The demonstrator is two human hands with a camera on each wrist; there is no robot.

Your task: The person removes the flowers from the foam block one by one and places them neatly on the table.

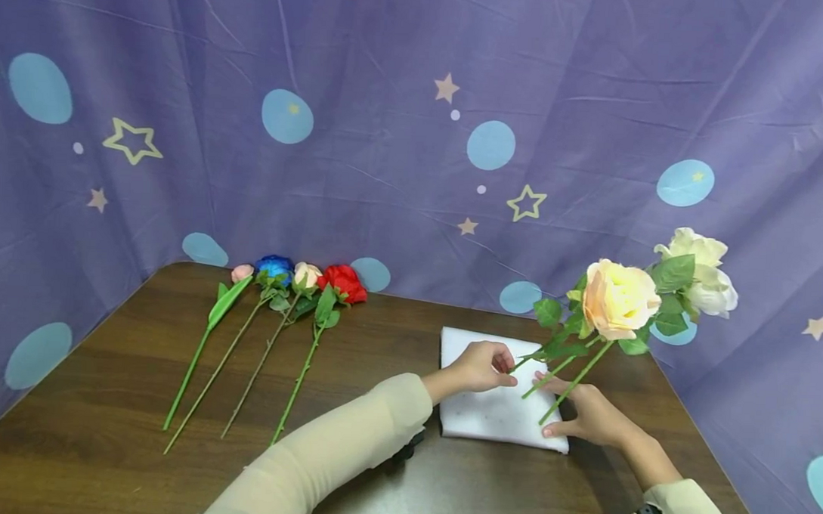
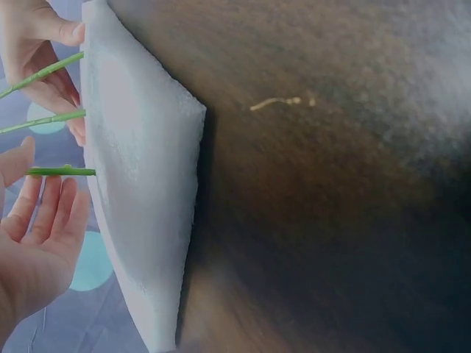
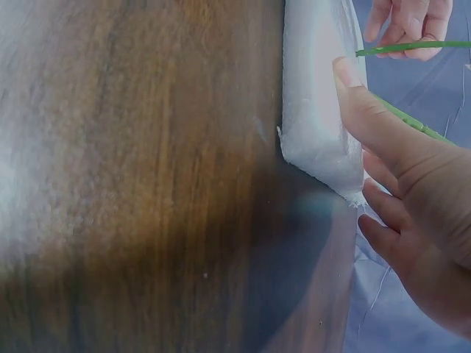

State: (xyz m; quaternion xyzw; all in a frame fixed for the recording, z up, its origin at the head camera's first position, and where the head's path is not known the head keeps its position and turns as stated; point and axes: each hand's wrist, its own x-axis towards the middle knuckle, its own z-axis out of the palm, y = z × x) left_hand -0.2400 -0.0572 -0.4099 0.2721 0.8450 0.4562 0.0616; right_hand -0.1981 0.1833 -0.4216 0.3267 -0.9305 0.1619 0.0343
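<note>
A white foam block point(image 1: 494, 419) lies on the table, with three green stems standing in its top and leaning right. Above it are a peach-yellow rose point(image 1: 621, 301) and white flowers point(image 1: 713, 290) with green leaves. My left hand point(image 1: 479, 367) pinches the leftmost flower stem point(image 2: 62, 170) between thumb and fingers, low down near the foam. Which bloom that stem carries is hidden behind leaves. My right hand point(image 1: 593, 414) rests on the block's right side, thumb point(image 3: 352, 77) and fingers spread, beside the other two stems.
On the table's left lie a pink tulip-like bud point(image 1: 242, 273), a blue rose point(image 1: 275, 269), a pale cream rose point(image 1: 307, 276) and a red rose point(image 1: 343, 282), stems toward me. A purple patterned curtain point(image 1: 387, 173) hangs behind the wooden table point(image 1: 395, 332).
</note>
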